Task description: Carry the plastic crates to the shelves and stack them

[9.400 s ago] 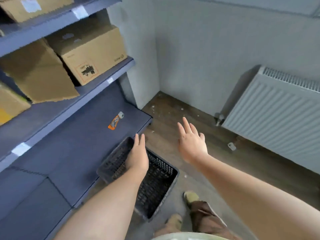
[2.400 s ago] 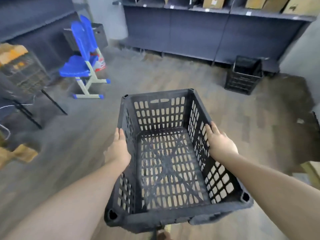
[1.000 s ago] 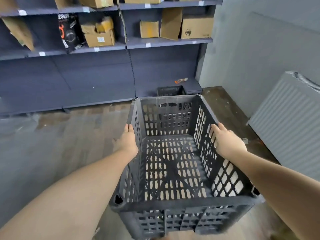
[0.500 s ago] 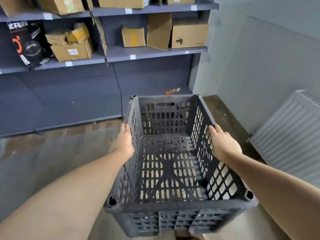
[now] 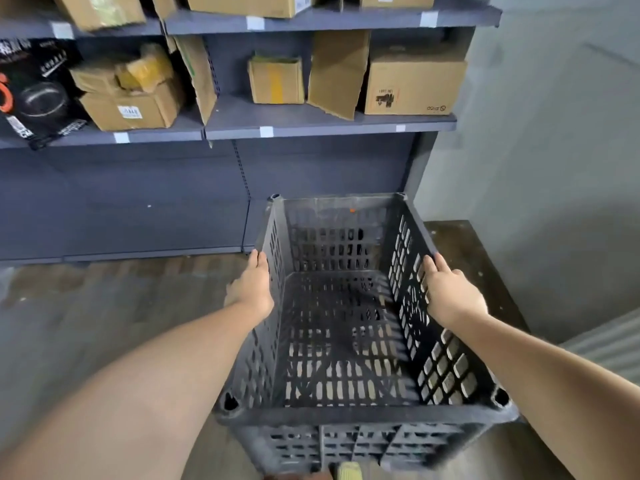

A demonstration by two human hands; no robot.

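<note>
I hold an empty black slotted plastic crate (image 5: pixel 346 344) in front of me, above the floor. My left hand (image 5: pixel 252 289) grips its left wall and my right hand (image 5: pixel 450 296) grips its right wall. The grey shelves (image 5: pixel 329 124) stand straight ahead, close by. The carried crate covers the low bottom shelf, and the crate set down there earlier is hidden behind it.
Cardboard boxes (image 5: pixel 412 81) fill the middle and upper shelves. A black printed carton (image 5: pixel 34 95) leans at the far left. A grey wall (image 5: pixel 554 150) closes the right side, with a radiator's edge (image 5: pixel 609 341) low at the right. Wooden floor (image 5: pixel 86 323) lies to the left.
I have walked closer to the shelves with the crate held in both hands. The shelves and boxes loom larger, and the crate on the bottom shelf has gone out of sight.
</note>
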